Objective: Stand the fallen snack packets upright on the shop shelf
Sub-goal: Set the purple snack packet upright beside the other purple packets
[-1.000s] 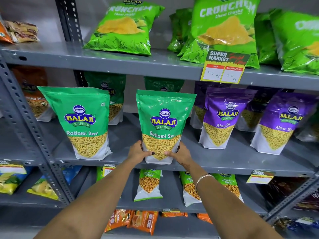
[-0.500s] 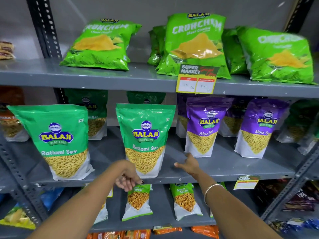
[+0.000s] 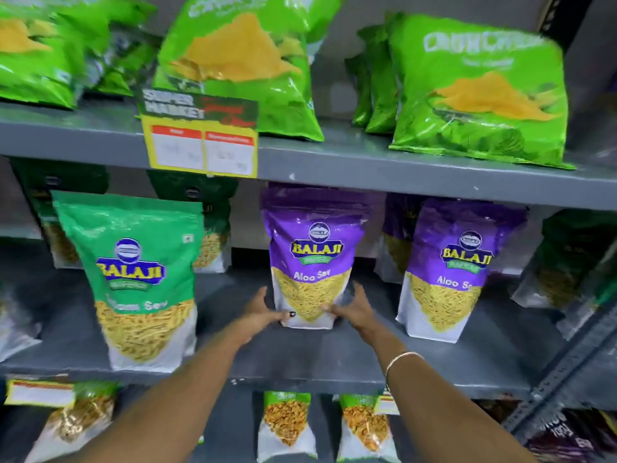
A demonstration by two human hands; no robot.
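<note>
A purple Aloo Sev packet (image 3: 314,248) stands upright on the middle grey shelf (image 3: 300,359). My left hand (image 3: 263,314) presses its lower left side and my right hand (image 3: 354,309) presses its lower right side, so both hold the packet's base. A green Ratlami Sev packet (image 3: 137,275) stands upright to the left, near the shelf's front edge. A second purple Aloo Sev packet (image 3: 454,269) stands upright to the right. More purple and green packets stand behind them in shadow.
The top shelf (image 3: 367,168) carries several green Crunchem bags (image 3: 477,91) leaning back, with a yellow price tag (image 3: 200,138) on its edge. Small packets (image 3: 287,426) stand on the lower shelf. A grey perforated upright (image 3: 567,359) slants at the right.
My hands left the green Ratlami Sev packet, moved right and closed on the base of the purple Aloo Sev packet. The view shifted right and closer.
</note>
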